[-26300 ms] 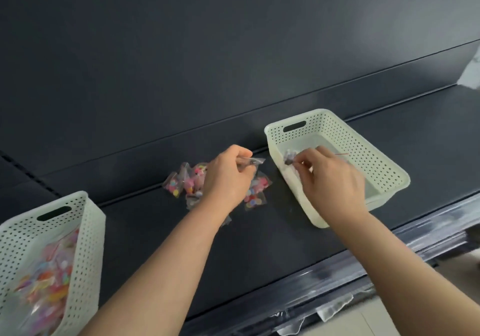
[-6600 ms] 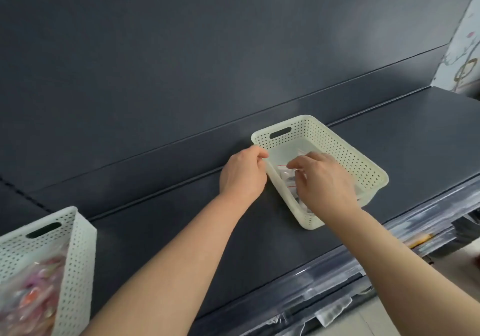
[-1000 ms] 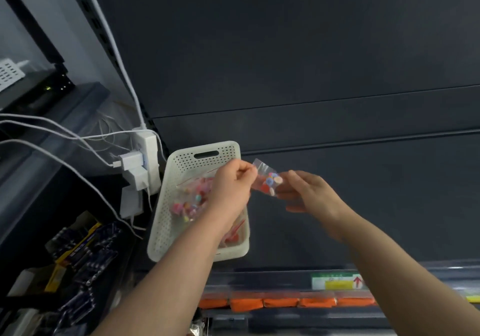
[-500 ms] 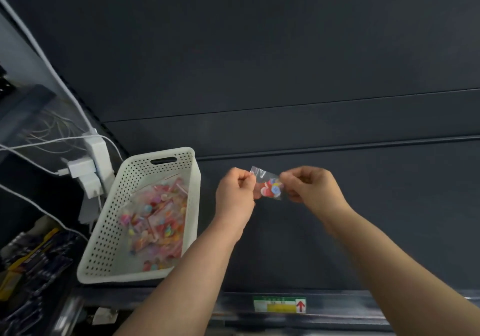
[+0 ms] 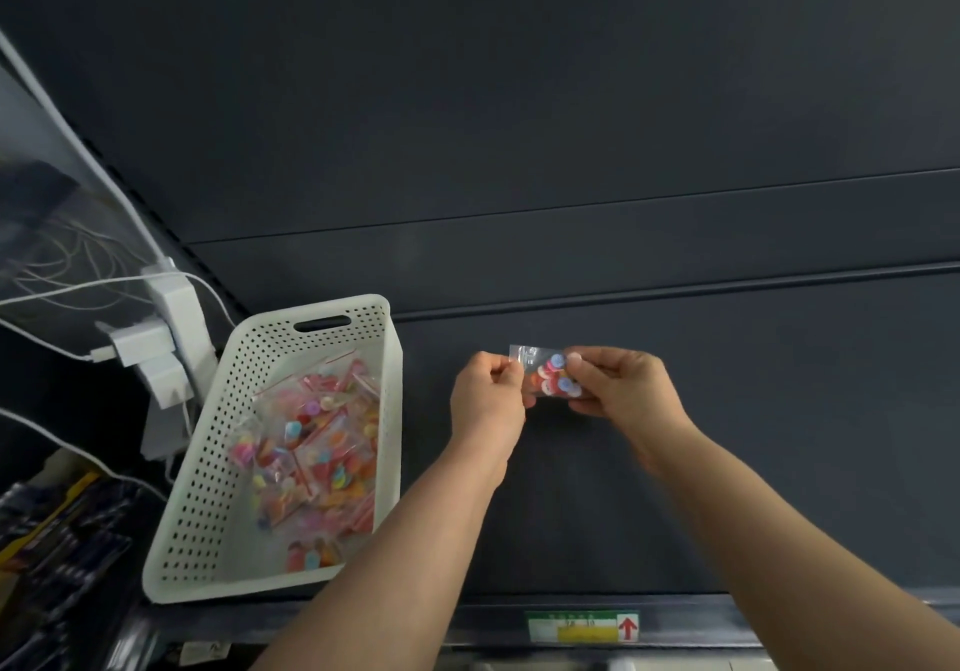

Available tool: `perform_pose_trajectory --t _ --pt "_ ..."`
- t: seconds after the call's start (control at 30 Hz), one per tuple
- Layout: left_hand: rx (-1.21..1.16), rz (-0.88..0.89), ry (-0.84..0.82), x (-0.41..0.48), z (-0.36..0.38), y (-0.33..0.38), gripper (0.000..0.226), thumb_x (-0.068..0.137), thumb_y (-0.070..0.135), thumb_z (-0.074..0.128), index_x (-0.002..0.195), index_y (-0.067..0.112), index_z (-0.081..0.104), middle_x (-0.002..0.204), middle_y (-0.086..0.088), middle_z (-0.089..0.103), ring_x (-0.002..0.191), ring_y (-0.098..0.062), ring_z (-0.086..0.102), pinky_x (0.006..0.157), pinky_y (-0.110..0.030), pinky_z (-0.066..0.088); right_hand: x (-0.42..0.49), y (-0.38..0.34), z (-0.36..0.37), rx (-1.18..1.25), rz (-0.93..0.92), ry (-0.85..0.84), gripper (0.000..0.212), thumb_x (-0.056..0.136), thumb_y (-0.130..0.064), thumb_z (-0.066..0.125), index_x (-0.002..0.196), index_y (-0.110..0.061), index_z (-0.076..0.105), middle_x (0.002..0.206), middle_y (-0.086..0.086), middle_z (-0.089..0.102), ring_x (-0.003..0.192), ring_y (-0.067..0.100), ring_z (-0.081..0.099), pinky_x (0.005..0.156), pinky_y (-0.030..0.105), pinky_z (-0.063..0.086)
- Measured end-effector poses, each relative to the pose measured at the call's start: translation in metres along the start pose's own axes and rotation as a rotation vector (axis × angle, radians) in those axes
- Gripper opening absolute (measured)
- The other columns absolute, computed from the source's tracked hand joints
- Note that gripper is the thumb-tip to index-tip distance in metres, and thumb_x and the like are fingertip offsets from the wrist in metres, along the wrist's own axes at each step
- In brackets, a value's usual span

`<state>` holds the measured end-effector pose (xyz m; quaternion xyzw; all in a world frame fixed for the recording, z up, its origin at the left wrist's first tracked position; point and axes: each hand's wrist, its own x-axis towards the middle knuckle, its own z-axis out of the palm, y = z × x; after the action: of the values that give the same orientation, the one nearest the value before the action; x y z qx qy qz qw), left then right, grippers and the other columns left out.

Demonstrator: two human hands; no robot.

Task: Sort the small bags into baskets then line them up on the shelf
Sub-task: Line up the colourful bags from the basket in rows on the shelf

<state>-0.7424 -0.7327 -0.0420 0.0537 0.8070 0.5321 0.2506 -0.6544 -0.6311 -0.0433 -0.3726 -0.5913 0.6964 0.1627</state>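
Left hand (image 5: 485, 403) and right hand (image 5: 623, 390) moved one small bag (image 5: 543, 377) from one basket (image 5: 228, 410).

dark shelf (image 5: 727, 462) — white basket (image 5: 218, 462) on its left end

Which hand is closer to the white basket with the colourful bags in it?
Left. The left hand is just right of the white basket, clear of its wall, pinching one end of a small bag. The right hand pinches the other end, farther right.

Shop: shelf (image 5: 727, 462) w/ price tag (image 5: 582, 626)
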Motion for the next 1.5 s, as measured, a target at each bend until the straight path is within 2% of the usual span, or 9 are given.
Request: perform_pose_trajectory --t 0.1,0.23,0.57,0.67,0.77,0.97,1.1,1.23,1.5 --pt "0.006 -0.016 -0.009 0.003 -0.004 -0.005 0.014 0.102 0.022 0.049 0.109 0.017 0.059 0.100 -0.001 0.068 0.080 -0.009 0.066 0.079 -0.030 0.056 0.001 0.006 0.003 0.030 0.084 -0.084 0.013 0.097 -0.021 0.055 0.100 -0.020 0.067 0.093 0.003 0.074 0.088 0.014 0.071 0.068 0.022 0.055" --pt "-0.004 -0.024 -0.034 0.004 -0.017 -0.013 0.012 0.101 0.021 0.050 0.107 0.016 0.060 0.097 0.000 0.068 0.076 -0.008 0.066 0.078 -0.032 0.056 -0.004 0.012 0.011 -0.023 0.082 -0.214 0.024 0.086 -0.014 0.070 0.110 -0.015 0.066 0.093 0.001 0.075 0.089 0.011 0.072 0.072 0.022 0.055" --pt "0.099 0.052 -0.048 0.013 -0.041 -0.019 0.010 0.096 0.020 0.056 0.097 0.017 0.065 0.083 0.001 0.067 0.078 -0.013 0.064 0.069 -0.030 0.053 0.005 0.015 0.026 -0.194 0.012 0.012 0.019 0.091 -0.014 0.063 0.106 -0.024 0.066 0.093 -0.006 0.072 0.088 0.009 0.066 0.070 0.022 0.052" --pt "0.351 0.163 0.021 0.025 -0.024 -0.012 0.011 0.095 0.025 0.057 0.098 0.019 0.066 0.092 0.002 0.069 0.085 -0.017 0.064 0.064 -0.027 0.047 0.021 0.011 0.019 -0.379 -0.069 0.140 0.031 0.088 -0.014 0.061 0.118 -0.019 0.065 0.096 -0.005 0.072 0.091 0.011 0.066 0.081 0.030 0.055" --pt "0.640 0.259 0.052 0.028 -0.018 -0.011 0.014 0.095 0.029 0.059 0.106 0.021 0.064 0.104 0.003 0.068 0.092 -0.017 0.063 0.062 -0.028 0.045 0.025 0.012 0.008 -0.642 -0.141 0.168 0.040 0.087 -0.010 0.060 0.126 -0.016 0.059 0.105 -0.004 0.071 0.098 0.013 0.063 0.082 0.021 0.045" --pt "1.119 0.861 -0.049 0.004 -0.012 -0.023 0.036 0.094 0.026 0.058 0.130 0.022 0.057 0.129 0.002 0.056 0.113 -0.025 0.052 0.087 -0.038 0.046 0.016 0.015 -0.007 -1.276 -0.318 0.129 0.036 0.093 -0.023 0.052 0.129 -0.027 0.057 0.129 -0.006 0.057 0.120 0.019 0.047 0.089 0.031 0.043" --pt "1.225 0.690 -0.161 0.012 0.002 -0.025 0.056 0.102 0.041 0.040 0.153 0.023 0.027 0.150 0.000 0.037 0.136 -0.025 0.036 0.114 -0.044 0.027 0.020 0.007 -0.008 -1.409 -0.310 0.045 0.036 0.096 -0.030 0.049 0.131 -0.026 0.054 0.141 -0.007 0.047 0.126 0.020 0.043 0.095 0.034 0.042" --pt "1.225 0.564 -0.194 0.038 0.012 -0.012 0.065 0.103 0.047 0.033 0.157 0.024 0.007 0.162 -0.003 0.015 0.150 -0.024 0.011 0.121 -0.049 0.012 0.025 0.000 -0.014 -1.387 -0.295 0.037 0.032 0.095 -0.031 0.051 0.126 -0.030 0.058 0.132 -0.010 0.054 0.122 0.016 0.046 0.086 0.029 0.046" --pt "1.125 0.570 -0.142 0.041 0.009 0.005 0.057 0.103 0.036 0.040 0.153 0.019 0.021 0.158 -0.004 0.027 0.143 -0.024 0.029 0.117 -0.044 0.024 0.021 -0.004 -0.015 -1.398 -0.277 0.028 0.025 0.094 -0.027 0.049 0.115 -0.027 0.063 0.120 -0.007 0.061 0.114 0.018 0.052 0.080 0.031 0.047"
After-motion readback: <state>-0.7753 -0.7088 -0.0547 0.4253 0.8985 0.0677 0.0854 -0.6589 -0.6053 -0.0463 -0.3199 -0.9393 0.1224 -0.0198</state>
